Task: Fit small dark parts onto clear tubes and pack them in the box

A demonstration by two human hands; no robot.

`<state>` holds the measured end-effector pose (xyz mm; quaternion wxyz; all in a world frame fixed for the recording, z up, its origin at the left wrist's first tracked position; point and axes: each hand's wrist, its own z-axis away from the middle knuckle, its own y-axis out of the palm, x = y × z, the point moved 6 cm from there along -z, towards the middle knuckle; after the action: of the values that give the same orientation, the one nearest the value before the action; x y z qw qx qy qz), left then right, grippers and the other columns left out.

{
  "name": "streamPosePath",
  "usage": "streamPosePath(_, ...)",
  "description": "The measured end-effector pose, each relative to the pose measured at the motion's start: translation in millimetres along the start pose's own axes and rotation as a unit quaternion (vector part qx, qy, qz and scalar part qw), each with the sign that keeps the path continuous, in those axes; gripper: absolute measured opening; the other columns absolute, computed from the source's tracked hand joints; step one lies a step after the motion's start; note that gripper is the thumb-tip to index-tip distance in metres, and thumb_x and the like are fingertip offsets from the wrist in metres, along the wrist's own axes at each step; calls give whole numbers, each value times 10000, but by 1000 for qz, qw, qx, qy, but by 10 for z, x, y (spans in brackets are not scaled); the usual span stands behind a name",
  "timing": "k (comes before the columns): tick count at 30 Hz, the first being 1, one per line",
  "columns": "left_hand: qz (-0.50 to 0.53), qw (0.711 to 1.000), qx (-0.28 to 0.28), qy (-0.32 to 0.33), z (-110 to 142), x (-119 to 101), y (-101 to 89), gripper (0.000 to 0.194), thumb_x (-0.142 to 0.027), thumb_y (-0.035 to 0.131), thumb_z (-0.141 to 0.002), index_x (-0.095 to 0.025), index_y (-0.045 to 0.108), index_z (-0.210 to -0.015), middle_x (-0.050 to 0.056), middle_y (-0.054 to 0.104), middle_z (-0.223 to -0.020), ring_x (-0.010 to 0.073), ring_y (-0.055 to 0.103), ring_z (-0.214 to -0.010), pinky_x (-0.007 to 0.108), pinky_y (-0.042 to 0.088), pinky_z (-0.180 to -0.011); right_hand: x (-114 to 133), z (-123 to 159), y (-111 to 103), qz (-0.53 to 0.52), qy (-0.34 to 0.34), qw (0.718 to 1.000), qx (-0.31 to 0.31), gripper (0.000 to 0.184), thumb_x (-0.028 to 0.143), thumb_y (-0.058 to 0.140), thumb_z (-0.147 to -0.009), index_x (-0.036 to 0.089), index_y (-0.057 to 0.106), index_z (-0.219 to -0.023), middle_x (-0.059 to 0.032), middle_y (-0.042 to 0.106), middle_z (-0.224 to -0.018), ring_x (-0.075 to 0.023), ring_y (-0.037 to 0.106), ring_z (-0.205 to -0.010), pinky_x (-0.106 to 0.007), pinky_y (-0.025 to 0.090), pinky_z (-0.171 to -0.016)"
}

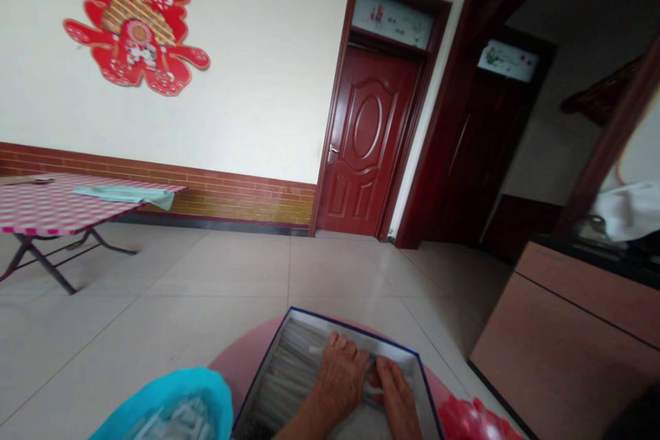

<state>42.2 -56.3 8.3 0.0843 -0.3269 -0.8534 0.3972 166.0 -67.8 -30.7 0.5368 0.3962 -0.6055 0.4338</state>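
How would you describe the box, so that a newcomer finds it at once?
From the red door, look down to the pink surface. The box lies there, the left hand and right hand over it. Unlike the turquoise basin on its left and red thing on its right, it has straight sides and a dark blue rim.

there are two hands [341, 372], one box [372, 342], one blue basin [223, 395], one checked table [46, 201].

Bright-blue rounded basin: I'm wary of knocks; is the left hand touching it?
Apart: the head view shows a gap between the left hand, inside the white, blue-rimmed rectangular box, and the basin.
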Motion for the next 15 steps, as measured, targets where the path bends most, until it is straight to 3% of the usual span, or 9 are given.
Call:
streamPosePath(4, 4, 1000, -4, 4, 16, -11, 5, 132, -242, 448, -841, -204, 554, -773, 25, 542, -729, 191, 460, -758, 363, 285, -777, -10, -17, 15, 50, -20, 998, 36, 323, 501, 461, -742, 214, 608, -722, -36, 656, -719, -216, 612, -728, -309, 491, -620)
streamPosePath(11, 0, 1000, 1, 6, 6, -20, -19, 136, -249, 435, -845, -217, 554, -787, 20, 551, -727, 191, 462, -743, 361, 285, -756, -59, -22, 16, -23, 11, 999, 20, 376, 446, 547, -692, 229, 572, -998, -50, 625, -1064, -232, 592, -929, -316, 502, -681)
streamPosePath(15, -5, 1000, 9, 1, 0, -24, -22, 139, -242, 437, -842, -210, 549, -766, 22, 550, -727, 195, 462, -750, 364, 285, -767, -85, -34, 10, 21, 16, 999, 36, 358, 512, 455, -740, 203, 612, -829, -60, 667, -838, -235, 612, -799, -333, 496, -634)
